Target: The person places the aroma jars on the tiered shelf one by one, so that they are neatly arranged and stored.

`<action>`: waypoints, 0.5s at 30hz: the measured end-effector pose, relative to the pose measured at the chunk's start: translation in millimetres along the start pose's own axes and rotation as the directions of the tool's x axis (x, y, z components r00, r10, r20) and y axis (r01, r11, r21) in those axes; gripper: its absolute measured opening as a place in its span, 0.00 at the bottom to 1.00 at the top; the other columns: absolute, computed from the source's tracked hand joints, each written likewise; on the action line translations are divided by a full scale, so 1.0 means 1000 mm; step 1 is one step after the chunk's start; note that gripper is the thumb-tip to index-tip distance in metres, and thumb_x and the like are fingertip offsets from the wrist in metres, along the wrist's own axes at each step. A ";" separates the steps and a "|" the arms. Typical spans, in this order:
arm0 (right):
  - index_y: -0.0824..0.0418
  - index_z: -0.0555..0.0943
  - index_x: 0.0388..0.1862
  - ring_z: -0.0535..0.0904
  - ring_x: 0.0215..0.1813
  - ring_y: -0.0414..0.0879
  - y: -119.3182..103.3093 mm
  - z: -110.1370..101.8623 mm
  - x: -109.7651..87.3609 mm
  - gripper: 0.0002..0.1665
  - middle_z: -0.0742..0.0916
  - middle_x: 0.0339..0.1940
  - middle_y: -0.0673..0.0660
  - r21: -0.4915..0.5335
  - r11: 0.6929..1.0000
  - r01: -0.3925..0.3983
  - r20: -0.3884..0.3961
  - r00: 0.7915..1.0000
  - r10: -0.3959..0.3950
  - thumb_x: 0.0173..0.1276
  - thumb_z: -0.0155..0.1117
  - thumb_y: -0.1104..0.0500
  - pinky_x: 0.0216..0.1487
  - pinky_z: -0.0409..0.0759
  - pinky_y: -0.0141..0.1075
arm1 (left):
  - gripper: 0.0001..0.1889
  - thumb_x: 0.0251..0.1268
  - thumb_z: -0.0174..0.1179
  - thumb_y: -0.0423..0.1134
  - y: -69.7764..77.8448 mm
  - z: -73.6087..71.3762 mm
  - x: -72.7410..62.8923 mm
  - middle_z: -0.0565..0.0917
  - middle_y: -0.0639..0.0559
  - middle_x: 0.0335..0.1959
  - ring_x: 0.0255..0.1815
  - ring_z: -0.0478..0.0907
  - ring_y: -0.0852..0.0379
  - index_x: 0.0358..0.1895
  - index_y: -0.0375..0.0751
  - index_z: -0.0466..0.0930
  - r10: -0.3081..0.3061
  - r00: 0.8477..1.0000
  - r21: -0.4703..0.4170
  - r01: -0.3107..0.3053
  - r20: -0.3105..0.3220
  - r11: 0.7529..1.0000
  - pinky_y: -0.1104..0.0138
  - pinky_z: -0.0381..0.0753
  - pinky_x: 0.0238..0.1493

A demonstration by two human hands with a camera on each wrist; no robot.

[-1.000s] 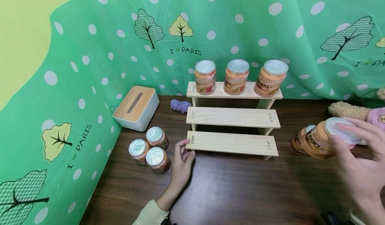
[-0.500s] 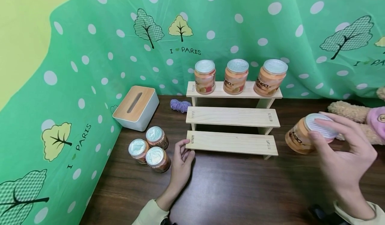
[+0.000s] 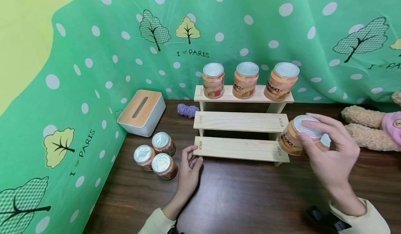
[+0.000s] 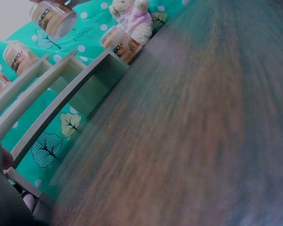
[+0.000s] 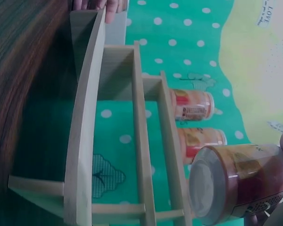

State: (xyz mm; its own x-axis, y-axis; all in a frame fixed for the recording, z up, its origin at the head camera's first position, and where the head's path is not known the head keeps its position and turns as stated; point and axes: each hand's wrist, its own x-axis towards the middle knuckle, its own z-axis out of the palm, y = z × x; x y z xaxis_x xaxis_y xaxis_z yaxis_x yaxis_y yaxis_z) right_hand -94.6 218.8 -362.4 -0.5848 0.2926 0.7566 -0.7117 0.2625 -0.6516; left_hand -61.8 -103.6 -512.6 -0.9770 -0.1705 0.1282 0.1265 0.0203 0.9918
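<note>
My right hand (image 3: 336,154) grips an orange fruit jar (image 3: 291,136) by its silvery lid, thumb on one side and fingers on the other. The jar is tilted and raised beside the right end of the three-step wooden shelf (image 3: 241,148); the right wrist view shows its base (image 5: 205,188). At the shelf's lowest step, my left hand (image 3: 189,173) holds the left end, fingertips on the board. Three similar jars (image 3: 245,81) stand in a row on the top step. Another jar (image 4: 121,43) stands on the table past the shelf's right end, mostly hidden by my right hand in the head view.
Three more jars (image 3: 163,166) are grouped left of my left hand. Behind them stands a tissue box (image 3: 141,112) with a wooden top. Purple yarn (image 3: 188,110) lies by the shelf. A teddy bear (image 3: 372,136) lies at the right, and a green dotted cloth (image 3: 125,70) hangs behind.
My right hand has carried the jar leftward from the right side to the shelf's right end. The left hand and the other jars have stayed in place.
</note>
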 end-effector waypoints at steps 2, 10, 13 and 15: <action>0.84 0.88 0.43 0.88 0.58 0.45 0.000 0.003 -0.001 0.20 0.93 0.54 0.63 -0.020 1.000 -0.003 0.020 1.000 0.003 0.65 0.84 0.66 0.56 0.79 0.25 | 0.22 0.79 0.59 0.22 0.000 0.000 0.000 0.82 0.34 0.72 0.71 0.80 0.45 0.71 0.30 0.72 0.000 1.000 0.001 0.000 0.000 1.000 0.60 0.81 0.73; 0.82 0.89 0.44 0.87 0.55 0.42 0.005 0.012 -0.010 0.18 0.92 0.55 0.61 -0.053 0.999 -0.010 0.068 0.998 0.014 0.65 0.83 0.67 0.51 0.78 0.25 | 0.22 0.79 0.59 0.23 0.001 0.000 0.000 0.82 0.35 0.72 0.71 0.80 0.47 0.71 0.31 0.72 0.002 1.000 0.013 -0.002 0.000 1.000 0.61 0.81 0.73; 0.82 0.89 0.45 0.87 0.56 0.43 0.009 0.016 -0.012 0.18 0.92 0.56 0.62 -0.043 0.999 -0.010 0.090 0.996 0.014 0.65 0.83 0.67 0.53 0.79 0.25 | 0.22 0.79 0.59 0.23 0.001 0.000 -0.001 0.82 0.35 0.72 0.71 0.80 0.47 0.71 0.31 0.72 0.002 1.000 0.014 -0.002 -0.002 1.000 0.61 0.81 0.73; 0.82 0.89 0.45 0.87 0.57 0.43 0.012 0.018 -0.013 0.18 0.92 0.56 0.64 -0.041 0.999 -0.004 0.101 0.995 0.008 0.66 0.83 0.66 0.55 0.79 0.26 | 0.22 0.79 0.59 0.23 0.001 0.000 -0.001 0.82 0.35 0.73 0.71 0.80 0.46 0.71 0.31 0.72 0.001 1.000 0.013 -0.001 -0.002 1.000 0.60 0.81 0.73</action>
State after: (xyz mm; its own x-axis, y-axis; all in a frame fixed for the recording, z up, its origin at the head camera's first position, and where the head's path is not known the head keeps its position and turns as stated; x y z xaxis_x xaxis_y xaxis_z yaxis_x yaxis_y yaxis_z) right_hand -102.4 201.2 -379.1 -0.6269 0.2006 0.7529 -0.6927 0.2989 -0.6564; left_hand -60.9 -103.2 -511.5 -0.9765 -0.1727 0.1291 0.1252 0.0331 0.9916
